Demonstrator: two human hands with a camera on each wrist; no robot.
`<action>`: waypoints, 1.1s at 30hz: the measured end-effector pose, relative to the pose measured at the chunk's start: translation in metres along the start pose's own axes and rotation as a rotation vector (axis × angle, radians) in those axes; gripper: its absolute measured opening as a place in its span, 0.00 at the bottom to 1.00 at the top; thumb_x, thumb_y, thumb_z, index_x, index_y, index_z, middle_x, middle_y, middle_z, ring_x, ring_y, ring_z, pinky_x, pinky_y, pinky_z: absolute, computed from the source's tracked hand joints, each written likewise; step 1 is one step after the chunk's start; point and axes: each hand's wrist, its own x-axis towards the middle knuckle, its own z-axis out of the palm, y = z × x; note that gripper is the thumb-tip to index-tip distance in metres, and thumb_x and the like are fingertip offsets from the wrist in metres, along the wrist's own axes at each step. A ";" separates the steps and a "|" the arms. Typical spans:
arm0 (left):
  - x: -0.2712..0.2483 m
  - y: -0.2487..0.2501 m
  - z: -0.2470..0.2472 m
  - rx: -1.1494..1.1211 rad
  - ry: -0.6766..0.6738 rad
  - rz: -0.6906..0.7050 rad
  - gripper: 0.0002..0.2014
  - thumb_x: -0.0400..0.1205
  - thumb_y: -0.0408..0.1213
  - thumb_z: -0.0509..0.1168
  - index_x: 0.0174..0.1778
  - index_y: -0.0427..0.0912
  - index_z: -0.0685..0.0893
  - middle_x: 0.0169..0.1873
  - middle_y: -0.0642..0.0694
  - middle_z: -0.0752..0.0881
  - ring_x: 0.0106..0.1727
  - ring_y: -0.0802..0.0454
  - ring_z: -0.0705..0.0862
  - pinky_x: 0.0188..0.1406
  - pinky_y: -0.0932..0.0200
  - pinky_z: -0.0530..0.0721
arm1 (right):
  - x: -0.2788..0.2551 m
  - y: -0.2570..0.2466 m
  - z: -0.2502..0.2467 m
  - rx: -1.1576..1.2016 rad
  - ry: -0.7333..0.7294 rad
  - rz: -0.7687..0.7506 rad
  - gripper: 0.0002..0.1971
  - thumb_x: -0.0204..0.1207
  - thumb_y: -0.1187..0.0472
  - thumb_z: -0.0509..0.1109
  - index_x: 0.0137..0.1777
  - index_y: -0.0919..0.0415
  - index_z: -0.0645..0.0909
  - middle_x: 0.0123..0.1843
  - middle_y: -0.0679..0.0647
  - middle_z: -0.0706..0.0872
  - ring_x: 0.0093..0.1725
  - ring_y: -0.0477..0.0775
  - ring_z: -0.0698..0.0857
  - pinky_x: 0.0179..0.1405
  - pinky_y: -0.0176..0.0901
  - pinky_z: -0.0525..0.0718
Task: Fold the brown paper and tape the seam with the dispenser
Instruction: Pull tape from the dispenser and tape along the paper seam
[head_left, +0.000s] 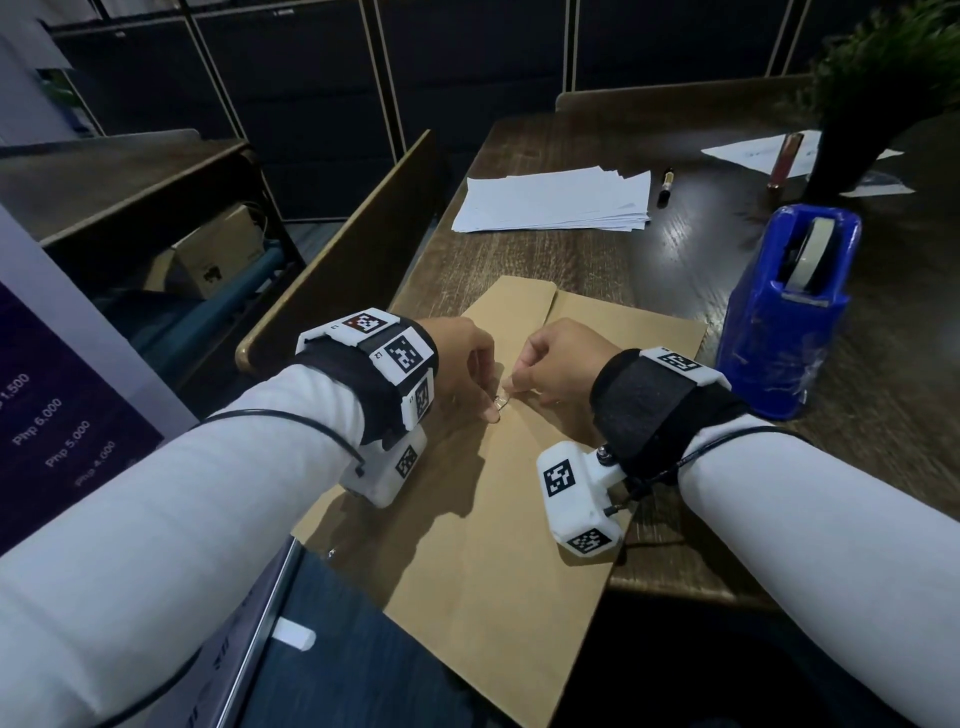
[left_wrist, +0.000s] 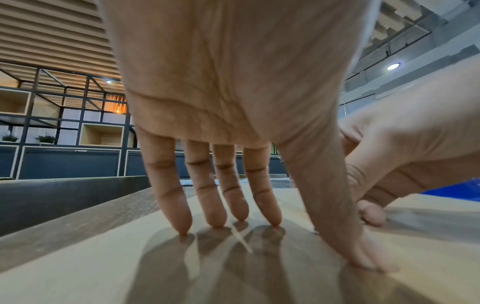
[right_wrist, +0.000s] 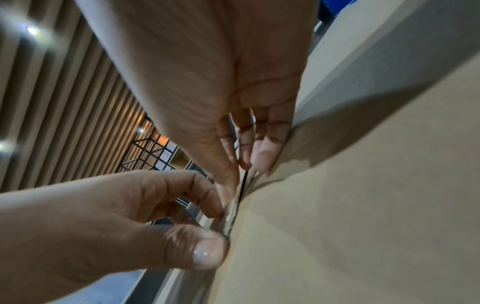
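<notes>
The folded brown paper (head_left: 493, 519) lies flat on the dark wooden table (head_left: 675, 270), its seam running away from me. Both hands meet over the seam on a short strip of clear tape (head_left: 501, 401). My left hand (head_left: 480, 384) has straight fingers; in the left wrist view its fingertips (left_wrist: 182, 228) and thumb press down on the paper (left_wrist: 130, 267). My right hand (head_left: 540, 374) pinches the other end of the tape (right_wrist: 230, 221) between thumb and forefinger, close to the paper (right_wrist: 363, 205). The blue tape dispenser (head_left: 779, 322) stands upright to the right, untouched.
A stack of white sheets (head_left: 556, 200) lies beyond the paper, with a marker (head_left: 666, 186) beside it. A dark plant pot (head_left: 852, 140) and more papers sit at the back right. A wooden divider (head_left: 363, 244) borders the table's left edge. The paper overhangs the near edge.
</notes>
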 end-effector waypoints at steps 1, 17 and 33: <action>0.000 0.000 0.000 0.005 -0.007 0.002 0.19 0.64 0.54 0.80 0.40 0.53 0.78 0.48 0.52 0.81 0.47 0.52 0.80 0.46 0.56 0.80 | 0.001 0.000 0.000 -0.005 0.001 -0.001 0.06 0.70 0.63 0.78 0.38 0.61 0.83 0.36 0.57 0.86 0.36 0.54 0.82 0.51 0.55 0.88; 0.003 -0.005 0.000 0.006 -0.018 0.012 0.21 0.65 0.55 0.79 0.48 0.50 0.82 0.51 0.52 0.81 0.42 0.58 0.77 0.35 0.63 0.74 | -0.003 0.012 -0.032 0.032 0.045 0.051 0.15 0.79 0.70 0.67 0.34 0.58 0.70 0.33 0.57 0.80 0.23 0.48 0.78 0.14 0.29 0.72; -0.015 -0.024 -0.010 -0.096 -0.093 0.020 0.23 0.67 0.47 0.80 0.58 0.59 0.87 0.56 0.57 0.87 0.57 0.58 0.84 0.65 0.55 0.80 | -0.017 -0.009 -0.017 0.235 -0.057 -0.036 0.09 0.71 0.64 0.77 0.33 0.57 0.80 0.35 0.50 0.88 0.36 0.45 0.79 0.37 0.37 0.80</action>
